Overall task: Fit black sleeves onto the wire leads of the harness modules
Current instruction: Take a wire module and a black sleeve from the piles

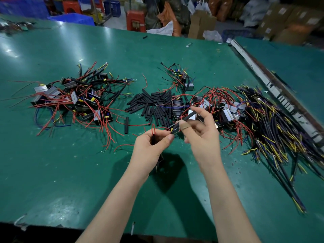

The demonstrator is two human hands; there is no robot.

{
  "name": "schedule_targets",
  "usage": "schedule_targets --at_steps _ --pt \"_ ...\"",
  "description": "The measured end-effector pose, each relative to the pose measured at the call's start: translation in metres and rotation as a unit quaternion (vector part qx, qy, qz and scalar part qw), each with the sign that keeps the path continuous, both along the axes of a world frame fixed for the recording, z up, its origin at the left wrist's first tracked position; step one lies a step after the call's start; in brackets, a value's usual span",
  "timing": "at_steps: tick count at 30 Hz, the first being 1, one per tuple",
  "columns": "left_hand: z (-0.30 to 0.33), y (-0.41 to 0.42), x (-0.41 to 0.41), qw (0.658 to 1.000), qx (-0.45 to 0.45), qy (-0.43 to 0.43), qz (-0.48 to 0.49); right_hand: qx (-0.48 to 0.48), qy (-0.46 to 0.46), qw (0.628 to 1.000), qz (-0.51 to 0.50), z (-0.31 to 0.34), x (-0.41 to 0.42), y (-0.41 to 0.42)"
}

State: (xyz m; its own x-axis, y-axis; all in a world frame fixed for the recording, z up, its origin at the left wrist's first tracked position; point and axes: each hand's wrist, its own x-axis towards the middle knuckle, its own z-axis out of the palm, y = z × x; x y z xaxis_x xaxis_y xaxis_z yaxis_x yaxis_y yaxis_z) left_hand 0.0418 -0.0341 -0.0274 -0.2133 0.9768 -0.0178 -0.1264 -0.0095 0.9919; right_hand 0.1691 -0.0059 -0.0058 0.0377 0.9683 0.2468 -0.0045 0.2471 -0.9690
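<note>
Sleeves between module heaps (mid-table) —

A wide green worktop fills the foreground, its glossy surface catching pale glare from overhead light near the far left corner. A worn metal strip runs along its right edge. Beyond the far edge stand blue crates, red plastic stools, brown cardboard boxes and stuffed sacks.

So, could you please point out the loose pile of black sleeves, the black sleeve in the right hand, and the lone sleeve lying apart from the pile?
Loose pile of short black tubular sleeves (154,106): head view, middle of the heap.
Black sleeve in the right hand (188,116): head view, mid-length.
Lone black sleeve (126,125): head view, its middle.
</note>
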Motion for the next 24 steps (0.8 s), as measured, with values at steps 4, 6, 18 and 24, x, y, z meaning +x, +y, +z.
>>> schedule_targets --at_steps 4,6,18,24 --pt "0.001 0.000 0.001 1.000 -0.007 0.000 0.006 0.005 -0.017 0.999 -0.027 -0.004 -0.002 0.002" --pt "-0.001 0.000 0.001 1.000 -0.012 0.001 0.011 -0.017 0.013 1.000 -0.014 -0.005 -0.002 0.002" --pt "-0.006 0.000 0.001 0.998 0.013 0.049 -0.023 -0.025 -0.013 0.997 0.071 -0.011 0.011 0.003" --pt "-0.013 -0.004 -0.011 0.996 0.047 0.048 -0.056 -0.032 0.025 0.999 0.003 -0.022 0.014 0.003"
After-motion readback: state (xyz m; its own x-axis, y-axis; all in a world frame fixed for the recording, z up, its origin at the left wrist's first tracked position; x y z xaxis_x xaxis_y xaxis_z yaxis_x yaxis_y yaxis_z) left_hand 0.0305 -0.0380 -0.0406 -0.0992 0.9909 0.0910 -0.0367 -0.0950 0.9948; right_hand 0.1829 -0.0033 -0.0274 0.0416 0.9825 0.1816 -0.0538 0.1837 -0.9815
